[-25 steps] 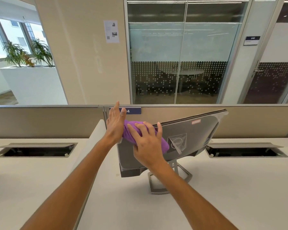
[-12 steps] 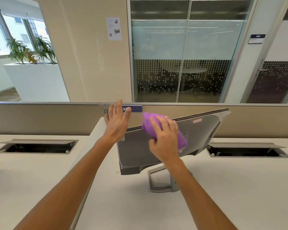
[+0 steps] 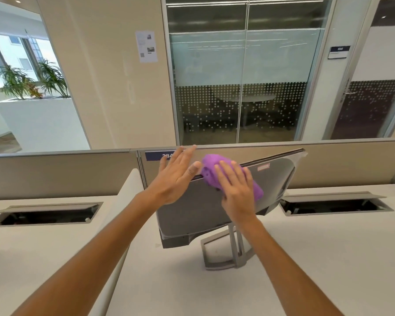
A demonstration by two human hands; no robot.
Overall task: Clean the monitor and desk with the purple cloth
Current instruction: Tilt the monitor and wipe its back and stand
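Note:
A grey monitor [image 3: 276, 185] stands tilted on the white desk [image 3: 328, 258], its back facing me, on a metal stand [image 3: 224, 254]. The bunched purple cloth [image 3: 211, 172] lies against the upper back of the monitor. My right hand [image 3: 236, 190] presses flat on the cloth with straight fingers. My left hand [image 3: 176, 176] is spread flat against the monitor's upper left corner, thumb at the top edge. The screen side is hidden.
Beige partition panels [image 3: 55, 174] run behind the desk. Open cable hatches sit in the desk at the left [image 3: 43, 215] and right [image 3: 335, 204]. A glass-walled room and a white planter [image 3: 39, 119] lie beyond.
My right hand slid the purple cloth rightward across the monitor's back, then a little back toward the left near the top edge. My left hand stayed at the upper left corner.

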